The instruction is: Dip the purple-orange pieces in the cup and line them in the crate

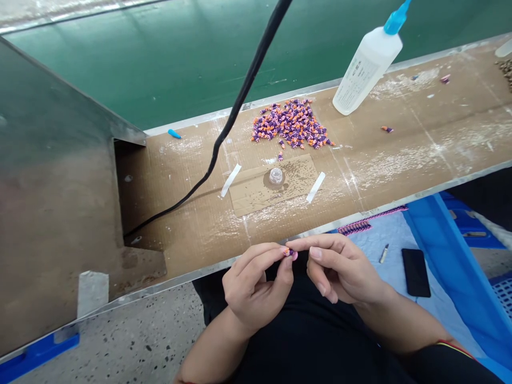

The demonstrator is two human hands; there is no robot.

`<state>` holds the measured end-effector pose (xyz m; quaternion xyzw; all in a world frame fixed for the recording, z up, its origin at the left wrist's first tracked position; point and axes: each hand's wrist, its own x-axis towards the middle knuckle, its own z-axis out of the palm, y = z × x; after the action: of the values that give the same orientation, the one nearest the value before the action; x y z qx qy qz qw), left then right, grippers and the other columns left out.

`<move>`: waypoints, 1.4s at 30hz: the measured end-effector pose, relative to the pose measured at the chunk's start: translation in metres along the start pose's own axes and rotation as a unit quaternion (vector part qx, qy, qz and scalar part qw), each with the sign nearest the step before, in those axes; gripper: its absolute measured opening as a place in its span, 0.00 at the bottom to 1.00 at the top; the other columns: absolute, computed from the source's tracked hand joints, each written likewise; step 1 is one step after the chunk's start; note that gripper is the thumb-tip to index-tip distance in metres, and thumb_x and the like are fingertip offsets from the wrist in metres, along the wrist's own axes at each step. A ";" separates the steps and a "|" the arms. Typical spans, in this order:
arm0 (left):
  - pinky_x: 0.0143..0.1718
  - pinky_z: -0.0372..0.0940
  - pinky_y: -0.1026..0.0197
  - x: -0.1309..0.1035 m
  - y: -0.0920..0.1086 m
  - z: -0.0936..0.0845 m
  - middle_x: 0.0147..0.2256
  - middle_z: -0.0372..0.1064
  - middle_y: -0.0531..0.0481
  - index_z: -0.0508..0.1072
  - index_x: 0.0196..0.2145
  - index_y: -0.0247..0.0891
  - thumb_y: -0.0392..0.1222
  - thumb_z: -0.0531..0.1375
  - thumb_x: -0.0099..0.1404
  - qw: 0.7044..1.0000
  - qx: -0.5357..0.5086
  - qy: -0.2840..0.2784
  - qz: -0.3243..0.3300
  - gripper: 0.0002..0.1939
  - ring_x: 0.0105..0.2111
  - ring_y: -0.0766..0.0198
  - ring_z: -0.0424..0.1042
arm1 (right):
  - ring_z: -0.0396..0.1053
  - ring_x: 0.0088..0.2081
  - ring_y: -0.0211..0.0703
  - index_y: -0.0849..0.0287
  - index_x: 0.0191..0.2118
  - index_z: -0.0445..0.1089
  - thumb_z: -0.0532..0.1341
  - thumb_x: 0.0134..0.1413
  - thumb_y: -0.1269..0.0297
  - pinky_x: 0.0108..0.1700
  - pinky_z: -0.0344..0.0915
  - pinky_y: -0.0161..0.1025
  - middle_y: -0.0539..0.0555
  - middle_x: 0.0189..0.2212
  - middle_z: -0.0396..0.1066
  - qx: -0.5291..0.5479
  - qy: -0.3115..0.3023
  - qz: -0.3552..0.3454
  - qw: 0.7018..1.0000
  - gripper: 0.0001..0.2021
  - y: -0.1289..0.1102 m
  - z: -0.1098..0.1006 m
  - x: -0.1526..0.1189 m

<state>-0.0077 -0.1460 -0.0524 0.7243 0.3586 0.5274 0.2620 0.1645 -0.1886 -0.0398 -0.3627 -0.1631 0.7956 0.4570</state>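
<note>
Close to the table's front edge, my left hand (pixel 256 288) pinches a tiny purple and orange figurine (pixel 288 253) between thumb and fingertips. My right hand (pixel 346 266) has its index finger stretched out, the tip at the top of this piece. Its thumb and other fingers are bent loosely, with nothing seen in them. Beyond both hands, a small clear cup (pixel 276 176) stands on a wet-spotted cardboard piece (pixel 248 194). Behind it lies a pile of similar purple and orange figurines (pixel 290 125).
A white bottle with a blue nozzle (pixel 364 72) stands at the back. A black cable (pixel 236 112) hangs across the cardboard-covered table (pixel 192 229). On the left is a metal housing (pixel 60 186). A blue tray (pixel 444 256) holding a phone (pixel 416 272) sits lower right.
</note>
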 end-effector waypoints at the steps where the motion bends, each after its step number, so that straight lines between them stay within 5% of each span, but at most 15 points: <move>1: 0.35 0.78 0.70 0.000 0.000 0.000 0.35 0.80 0.50 0.78 0.41 0.32 0.25 0.69 0.67 1.000 -0.001 -0.001 0.000 0.08 0.32 0.69 0.81 | 0.59 0.13 0.28 0.60 0.53 0.84 0.73 0.62 0.47 0.16 0.53 0.25 0.46 0.16 0.71 0.001 0.000 0.000 1.000 0.23 0.000 0.000 0.000; 42: 0.38 0.82 0.66 -0.007 -0.004 -0.008 0.39 0.82 0.46 0.77 0.43 0.32 0.24 0.66 0.69 0.998 0.002 -0.018 0.055 0.07 0.36 0.65 0.83 | 0.53 0.12 0.28 0.63 0.52 0.83 0.70 0.63 0.50 0.15 0.48 0.28 0.42 0.14 0.65 0.010 -0.011 0.009 1.000 0.22 0.005 -0.003 -0.002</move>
<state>-0.0172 -0.1488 -0.0570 0.7530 0.3143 0.5269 0.2379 0.1648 -0.1929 -0.0440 -0.3506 -0.1569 0.8055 0.4514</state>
